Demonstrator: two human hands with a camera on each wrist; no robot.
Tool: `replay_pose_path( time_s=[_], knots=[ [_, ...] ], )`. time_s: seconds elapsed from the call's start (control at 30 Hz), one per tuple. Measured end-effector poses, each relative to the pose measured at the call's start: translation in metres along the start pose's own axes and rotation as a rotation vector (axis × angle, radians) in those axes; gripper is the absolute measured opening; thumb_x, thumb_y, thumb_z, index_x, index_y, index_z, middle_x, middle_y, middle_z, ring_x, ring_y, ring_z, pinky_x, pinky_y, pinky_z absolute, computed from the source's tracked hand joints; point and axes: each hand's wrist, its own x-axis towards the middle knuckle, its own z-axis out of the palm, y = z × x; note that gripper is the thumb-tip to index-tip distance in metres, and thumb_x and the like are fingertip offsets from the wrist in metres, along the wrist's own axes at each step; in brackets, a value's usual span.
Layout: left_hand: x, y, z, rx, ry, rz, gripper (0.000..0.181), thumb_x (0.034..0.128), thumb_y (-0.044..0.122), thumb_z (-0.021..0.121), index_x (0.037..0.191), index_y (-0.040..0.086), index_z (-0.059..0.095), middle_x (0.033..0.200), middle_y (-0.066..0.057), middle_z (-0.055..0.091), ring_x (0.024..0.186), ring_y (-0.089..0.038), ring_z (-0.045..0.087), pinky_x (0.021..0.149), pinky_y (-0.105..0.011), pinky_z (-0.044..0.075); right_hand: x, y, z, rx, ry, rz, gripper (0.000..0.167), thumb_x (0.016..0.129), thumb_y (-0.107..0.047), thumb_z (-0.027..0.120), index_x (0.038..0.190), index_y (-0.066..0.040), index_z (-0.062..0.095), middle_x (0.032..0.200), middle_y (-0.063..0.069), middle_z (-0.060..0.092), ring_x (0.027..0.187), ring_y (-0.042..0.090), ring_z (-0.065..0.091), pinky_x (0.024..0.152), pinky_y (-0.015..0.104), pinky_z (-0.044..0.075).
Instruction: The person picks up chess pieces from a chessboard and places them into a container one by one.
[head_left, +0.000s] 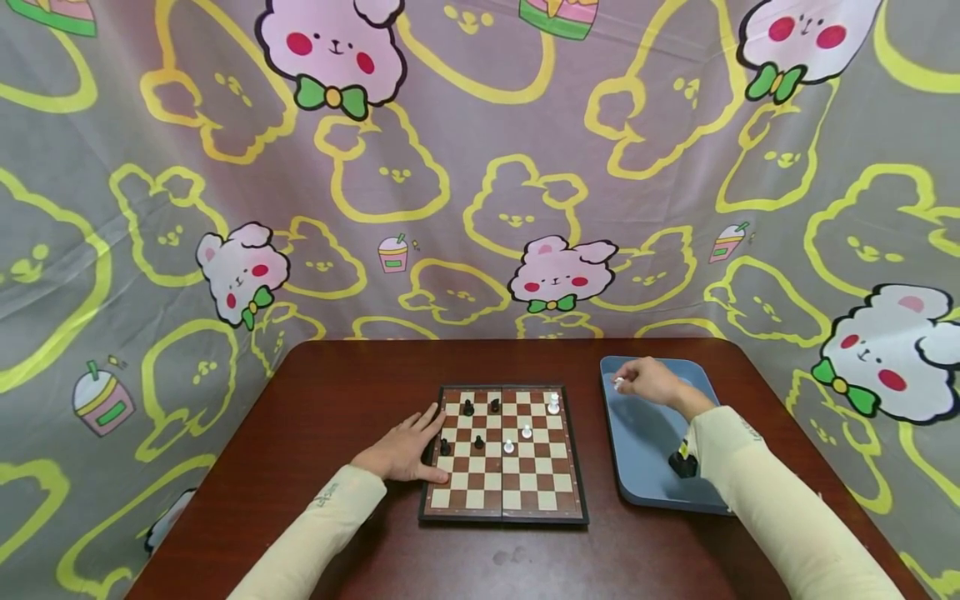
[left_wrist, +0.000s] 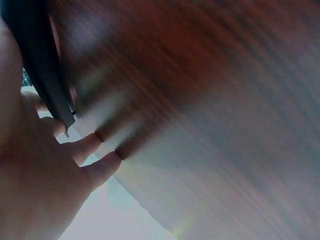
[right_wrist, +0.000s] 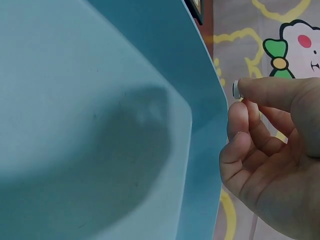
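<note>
While patterned cloth [head_left: 450,242] hangs behind, a table [head_left: 352,379] bears a chessboard [head_left: 491,481].

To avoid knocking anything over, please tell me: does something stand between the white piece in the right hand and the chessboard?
Only the tray's rim and a strip of table lie between the white piece and the chessboard; nothing else visible.

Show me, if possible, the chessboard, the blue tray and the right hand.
Chessboard [head_left: 492,482], head view: bare squares.
Blue tray [head_left: 641,442], head view: bare floor.
Right hand [head_left: 649,381], head view: back of the hand.
</note>
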Motion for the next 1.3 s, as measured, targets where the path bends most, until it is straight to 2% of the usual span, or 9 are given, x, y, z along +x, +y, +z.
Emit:
replay_pose_path(
  time_s=[0.2, 0.3, 0.43, 0.63, 0.77, 1.03, 1.3],
  knots=[
    [0.000, 0.000, 0.000, 0.003, -0.005, 0.001, 0.111, 0.0713, 0.076, 0.058, 0.154, 0.017, 0.012, 0.158, -0.007, 0.002, 0.139, -0.039, 0.019, 0.104, -0.054, 0.027, -0.001, 0.002, -0.004, 0.025, -0.003, 0.040, 0.020, 0.092, -0.005, 0.058, 0.108, 0.005, 0.065, 0.089, 0.008, 0.063, 0.088, 0.029, 0.063, 0.072, 0.038, 0.049],
    [0.000, 0.000, 0.001, 0.007, -0.003, 0.007, 0.111, 0.0715, 0.076, 0.058, 0.154, 0.017, 0.012, 0.158, -0.008, 0.002, 0.138, -0.040, 0.019, 0.104, -0.055, 0.027, -0.001, 0.003, -0.005, 0.019, -0.003, 0.048, 0.021, 0.092, -0.006, 0.059, 0.109, 0.004, 0.065, 0.088, 0.007, 0.062, 0.087, 0.028, 0.062, 0.070, 0.037, 0.049],
    [-0.001, 0.000, 0.000, 0.016, -0.001, 0.003, 0.110, 0.0719, 0.075, 0.058, 0.154, 0.017, 0.012, 0.158, -0.008, 0.003, 0.138, -0.040, 0.020, 0.104, -0.055, 0.028, -0.001, -0.001, -0.006, 0.005, 0.000, 0.026, 0.021, 0.091, -0.007, 0.060, 0.107, 0.005, 0.065, 0.087, 0.006, 0.063, 0.085, 0.025, 0.060, 0.069, 0.036, 0.047],
    [-0.001, 0.001, -0.001, 0.012, 0.002, -0.004, 0.110, 0.0714, 0.075, 0.059, 0.154, 0.017, 0.013, 0.158, -0.008, 0.004, 0.138, -0.040, 0.021, 0.103, -0.055, 0.029, -0.001, -0.013, -0.005, 0.019, -0.009, 0.000, 0.020, 0.091, -0.007, 0.059, 0.107, 0.005, 0.064, 0.088, 0.006, 0.061, 0.087, 0.034, 0.059, 0.068, 0.036, 0.047],
    [-0.002, 0.002, -0.001, 0.011, -0.010, -0.002, 0.110, 0.0725, 0.074, 0.058, 0.154, 0.018, 0.011, 0.158, -0.007, 0.002, 0.138, -0.039, 0.019, 0.104, -0.055, 0.027, 0.001, -0.021, -0.002, 0.017, -0.016, -0.017, 0.020, 0.092, -0.008, 0.058, 0.107, 0.003, 0.065, 0.091, 0.007, 0.062, 0.085, 0.032, 0.059, 0.066, 0.035, 0.047],
    [-0.002, 0.001, -0.001, -0.003, -0.006, 0.016, 0.110, 0.0726, 0.074, 0.059, 0.154, 0.016, 0.012, 0.158, -0.008, 0.002, 0.138, -0.040, 0.020, 0.103, -0.056, 0.027, 0.008, -0.041, 0.009, 0.008, -0.026, -0.014, 0.015, 0.091, -0.011, 0.062, 0.103, -0.004, 0.068, 0.092, 0.005, 0.065, 0.081, 0.019, 0.060, 0.069, 0.035, 0.049],
    [-0.002, 0.001, -0.003, -0.015, -0.005, 0.019, 0.110, 0.0729, 0.073, 0.060, 0.154, 0.014, 0.014, 0.158, -0.010, 0.003, 0.138, -0.041, 0.019, 0.103, -0.057, 0.028, 0.019, -0.057, 0.025, 0.035, -0.063, -0.023, 0.019, 0.090, -0.009, 0.063, 0.107, 0.000, 0.066, 0.091, 0.004, 0.067, 0.081, 0.024, 0.062, 0.068, 0.035, 0.049]
  ],
)
